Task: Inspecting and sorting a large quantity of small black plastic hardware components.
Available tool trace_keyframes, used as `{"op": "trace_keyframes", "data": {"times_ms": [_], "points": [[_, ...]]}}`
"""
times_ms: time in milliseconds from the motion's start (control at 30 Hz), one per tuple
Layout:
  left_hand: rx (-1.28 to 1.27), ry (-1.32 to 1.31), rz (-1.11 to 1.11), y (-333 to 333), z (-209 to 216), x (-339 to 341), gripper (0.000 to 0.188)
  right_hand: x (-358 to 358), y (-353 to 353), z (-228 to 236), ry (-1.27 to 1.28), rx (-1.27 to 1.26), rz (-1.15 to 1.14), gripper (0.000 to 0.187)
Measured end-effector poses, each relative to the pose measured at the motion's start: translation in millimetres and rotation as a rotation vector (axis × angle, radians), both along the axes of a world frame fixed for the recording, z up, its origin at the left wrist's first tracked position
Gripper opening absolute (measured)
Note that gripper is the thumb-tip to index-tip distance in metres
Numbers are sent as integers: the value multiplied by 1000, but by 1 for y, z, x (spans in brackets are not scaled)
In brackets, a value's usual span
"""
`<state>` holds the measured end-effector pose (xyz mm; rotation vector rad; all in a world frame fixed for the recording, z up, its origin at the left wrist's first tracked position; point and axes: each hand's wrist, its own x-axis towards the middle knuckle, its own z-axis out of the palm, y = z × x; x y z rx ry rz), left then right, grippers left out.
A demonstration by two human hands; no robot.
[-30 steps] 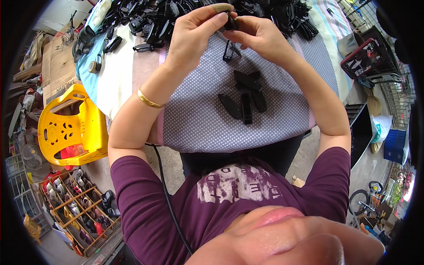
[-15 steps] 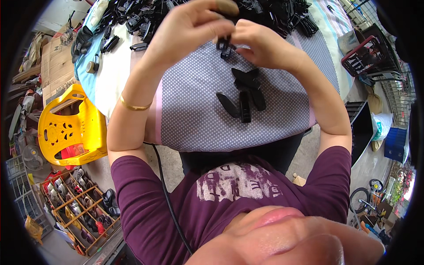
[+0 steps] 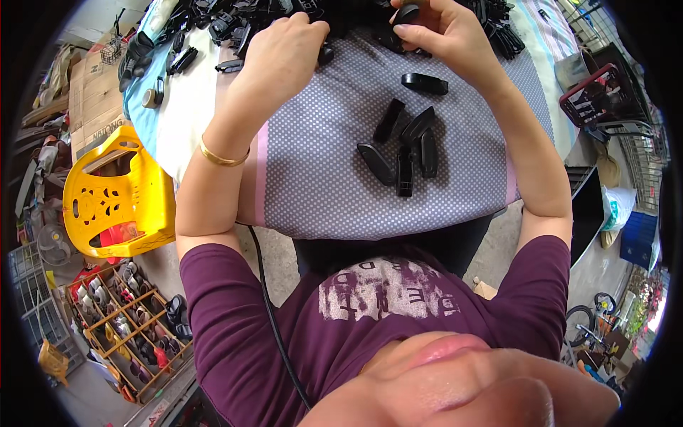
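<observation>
My left hand (image 3: 284,53) is curled knuckles-up over the near edge of a heap of black plastic parts (image 3: 235,21) at the far side of the table; what its fingers grip is hidden. My right hand (image 3: 441,32) pinches a small black plastic piece (image 3: 407,12) at the top of the view. Below my hands several finished black clips (image 3: 405,146) lie in a loose cluster on the dotted grey cloth (image 3: 320,171). One more black clip (image 3: 425,83) lies alone, just under my right wrist.
A yellow plastic stool (image 3: 117,192) stands left of the table. A wooden shoe rack (image 3: 124,320) sits at the lower left. Cardboard (image 3: 89,92) leans at the far left. A red wire rack (image 3: 594,103) and a blue crate (image 3: 637,238) are on the right.
The view has shifted so the table sits closer. Both hands have parted: the left reached to the parts heap, the right holds a piece alone. A clip now lies apart on the cloth.
</observation>
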<state>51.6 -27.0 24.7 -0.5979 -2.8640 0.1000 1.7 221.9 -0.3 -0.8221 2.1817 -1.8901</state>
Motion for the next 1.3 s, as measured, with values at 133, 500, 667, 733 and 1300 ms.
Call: {"op": "trace_keyframes", "data": {"times_ms": [133, 500, 667, 733, 1300], "points": [[27, -69, -33, 6, -5, -3, 21, 2, 1, 3, 0, 60, 47, 35], [1009, -416, 102, 40, 11, 3, 34, 15, -5, -5, 266, 232, 9, 48], [1898, -514, -155, 24, -24, -11, 45, 16, -20, -15, -139, -184, -5, 35], [2033, -548, -313, 30, -34, -9, 49, 17, -19, -18, -168, -190, -15, 34], [1483, -139, -537, 38, -19, 2, 31, 26, -19, -14, 272, 43, 71, 33]]}}
